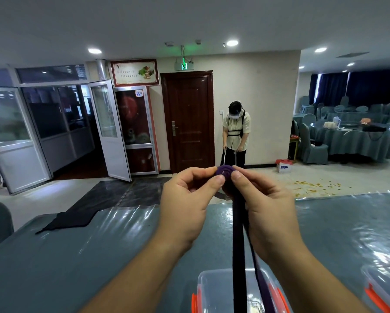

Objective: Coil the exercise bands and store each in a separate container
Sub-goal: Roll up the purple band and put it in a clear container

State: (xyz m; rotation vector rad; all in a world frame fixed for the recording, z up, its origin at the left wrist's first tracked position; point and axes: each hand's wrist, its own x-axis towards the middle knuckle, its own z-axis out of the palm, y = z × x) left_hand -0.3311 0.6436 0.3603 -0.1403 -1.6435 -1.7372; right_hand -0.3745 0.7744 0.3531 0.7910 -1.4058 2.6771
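From the head camera, two bare hands are raised above the bench point(99, 256), which wears a grey-blue cloth under a shiny clear sheet. Between them is one purple exercise band point(237, 233). Its upper end is wound into a small flat coil point(225, 173), held up in the air over the far edge of the bench. The left hand point(187, 199) pinches the coil from its left side, thumb tip on the face of the spiral and forefinger over the top. The right hand point(264, 199) pinches it from the right, thumb against the coil's face, the other fingers curled behind the strap. So both grips are closed on the band, neither one spread.

From the coil the loose part of the band hangs straight down as two dark lengths, running past the right wrist and out at the bottom of the view.

I count two clear plastic containers with orange clips. One container point(214, 288) sits at the near edge of the bench, right under the hanging strap. The second container point(379, 288) is at the near right corner, partly cut off.

One dark cloth point(69, 220) lies flat near the far left corner of the bench.

Beyond, one other person point(236, 134) stands by a brown door point(187, 120), and round tables with covered chairs fill the right of the room.
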